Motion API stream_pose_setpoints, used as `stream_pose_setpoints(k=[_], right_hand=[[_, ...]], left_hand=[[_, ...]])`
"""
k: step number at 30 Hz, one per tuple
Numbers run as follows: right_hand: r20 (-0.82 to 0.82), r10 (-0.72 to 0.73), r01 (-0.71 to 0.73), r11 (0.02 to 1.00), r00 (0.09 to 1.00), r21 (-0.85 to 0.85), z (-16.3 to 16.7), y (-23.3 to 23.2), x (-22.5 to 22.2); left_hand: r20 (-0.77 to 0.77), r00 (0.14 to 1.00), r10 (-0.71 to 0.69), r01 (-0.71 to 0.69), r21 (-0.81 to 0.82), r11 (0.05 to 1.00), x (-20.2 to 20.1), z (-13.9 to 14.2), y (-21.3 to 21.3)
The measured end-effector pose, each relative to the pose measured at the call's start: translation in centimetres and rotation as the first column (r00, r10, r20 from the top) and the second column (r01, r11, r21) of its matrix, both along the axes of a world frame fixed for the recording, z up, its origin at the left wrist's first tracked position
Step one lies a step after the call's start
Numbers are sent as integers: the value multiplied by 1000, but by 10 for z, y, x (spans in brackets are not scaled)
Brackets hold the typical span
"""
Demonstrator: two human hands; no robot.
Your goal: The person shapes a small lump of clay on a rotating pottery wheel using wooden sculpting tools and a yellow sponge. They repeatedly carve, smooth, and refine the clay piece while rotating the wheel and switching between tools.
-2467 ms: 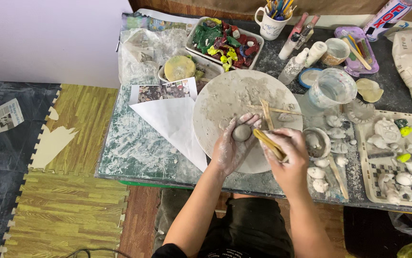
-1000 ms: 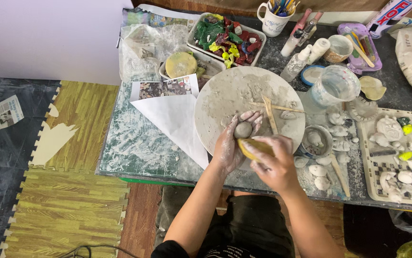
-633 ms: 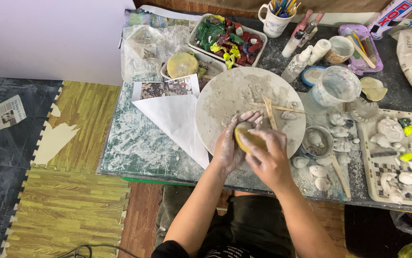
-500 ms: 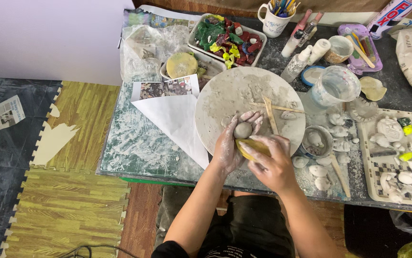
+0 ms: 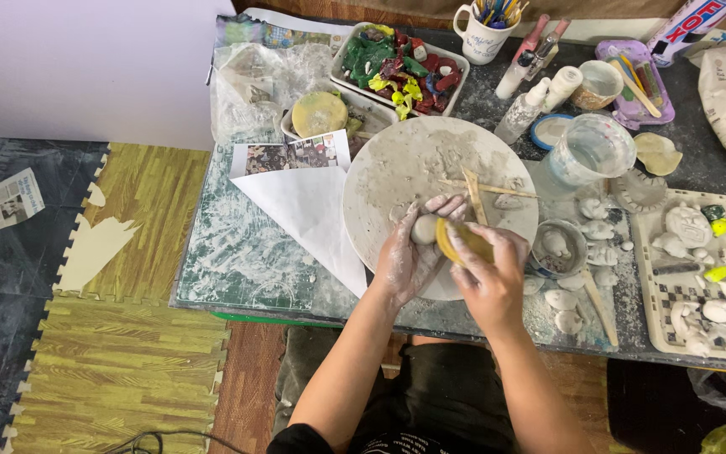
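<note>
While the left hand (image 5: 405, 265) cups a small grey clay lump (image 5: 424, 229) over the near edge of the round clay-smeared work board (image 5: 397, 168), its fingers curl closed around it. Right hand (image 5: 489, 277) pinches a yellow sponge (image 5: 462, 241) shut, pressed just beside the lump. Smoothing looks underway, not finished: the lump is plain, while shaped white pieces (image 5: 598, 229) lie right of the board.

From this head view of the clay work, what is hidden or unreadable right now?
- Underside of the grey clay lump: covered by the left hand.
- Most of the yellow sponge: under the right hand fingers.
- Tray of small clay figures: cut by the right edge.
- Contents of the small grey bowl: too small.
</note>
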State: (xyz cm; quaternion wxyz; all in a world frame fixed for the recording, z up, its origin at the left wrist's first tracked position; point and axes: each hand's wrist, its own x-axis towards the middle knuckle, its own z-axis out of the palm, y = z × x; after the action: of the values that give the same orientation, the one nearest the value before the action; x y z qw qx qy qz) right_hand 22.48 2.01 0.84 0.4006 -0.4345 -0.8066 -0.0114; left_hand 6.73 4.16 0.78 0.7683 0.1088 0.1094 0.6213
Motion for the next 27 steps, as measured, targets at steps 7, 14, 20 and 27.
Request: stream_pose_setpoints(k=[7,14,20,27], right_hand=[[-122,0,2,1000,993,17,1,1,-8],[73,12,-23,987,997,156,-3,6,3],[51,42,-52,973,998,226,-1,5,0],[54,-12,-1,970,998,242,-2,19,9]], left_hand=[[108,994,-12,12,-3,1000,0,-4,-1],[143,990,-18,18,-4,1000,-2,-3,0],[129,991,-32,35,-25,999,-1,-1,0],[74,996,-48,53,-76,996,-4,0,1]])
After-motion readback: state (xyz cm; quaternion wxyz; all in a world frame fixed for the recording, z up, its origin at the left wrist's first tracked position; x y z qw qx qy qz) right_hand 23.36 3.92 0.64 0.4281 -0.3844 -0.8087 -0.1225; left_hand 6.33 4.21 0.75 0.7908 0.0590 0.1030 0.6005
